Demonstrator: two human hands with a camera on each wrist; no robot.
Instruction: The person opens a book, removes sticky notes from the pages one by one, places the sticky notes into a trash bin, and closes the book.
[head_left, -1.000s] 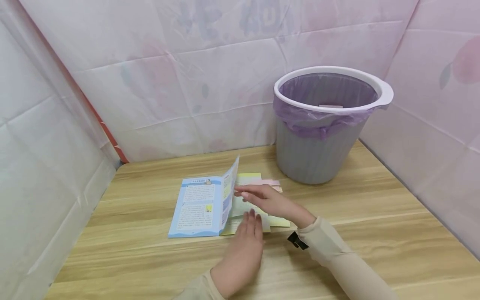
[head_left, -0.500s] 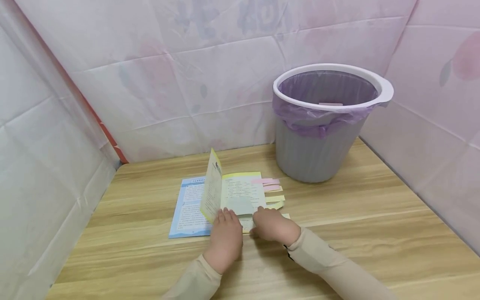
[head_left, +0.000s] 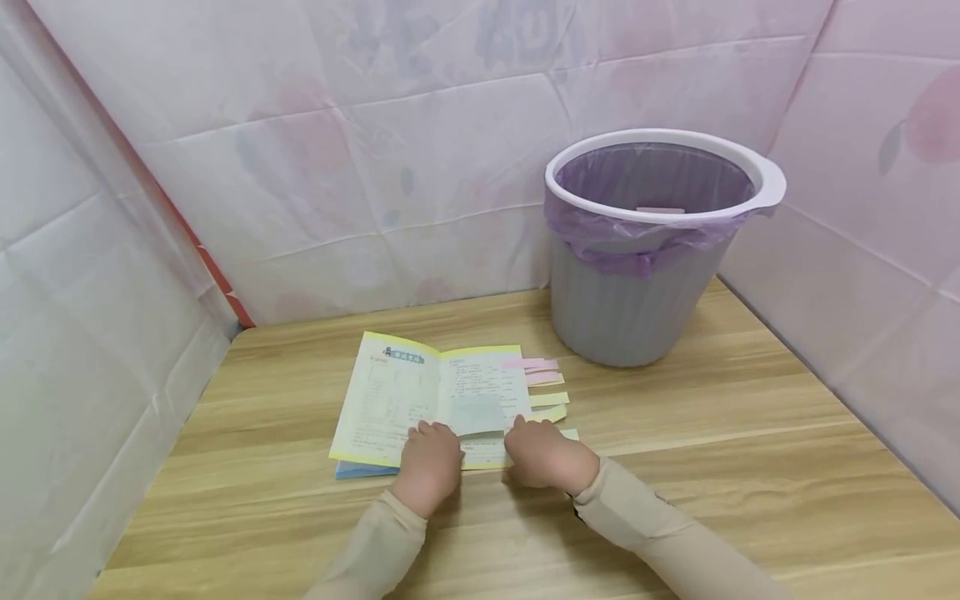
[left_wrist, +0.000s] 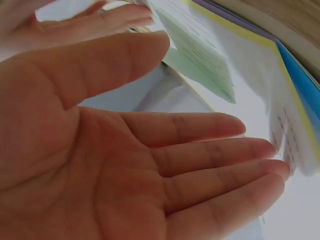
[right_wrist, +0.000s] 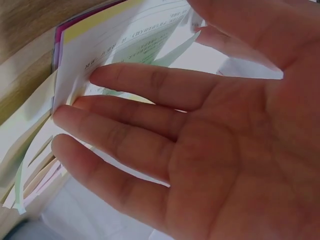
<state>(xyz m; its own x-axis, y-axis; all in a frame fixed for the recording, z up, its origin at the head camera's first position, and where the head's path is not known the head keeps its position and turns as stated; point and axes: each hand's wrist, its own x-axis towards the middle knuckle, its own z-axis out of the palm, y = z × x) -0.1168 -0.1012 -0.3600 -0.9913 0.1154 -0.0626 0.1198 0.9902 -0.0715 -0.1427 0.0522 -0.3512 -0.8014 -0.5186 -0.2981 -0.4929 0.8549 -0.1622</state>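
Observation:
An open book with yellow-edged pages lies flat on the wooden table. On its right page is a pale green sticky note, whose lower edge lifts off the paper in the left wrist view. My left hand rests at the bottom of the left page, its fingers fairly straight. At the lower right of the right page, my right hand touches the paper with lightly bent fingers. Pink tabs and a yellow-green tab stick out past the right edge.
A grey bin with a purple liner and white rim stands at the table's back right. Pale printed sheets hang as walls behind and on both sides. Bare wooden table extends left of the book.
A page has turned over to the left and now lies flat, covering the blue page. My left hand moved left onto it; my right hand came down to the right page's lower edge.

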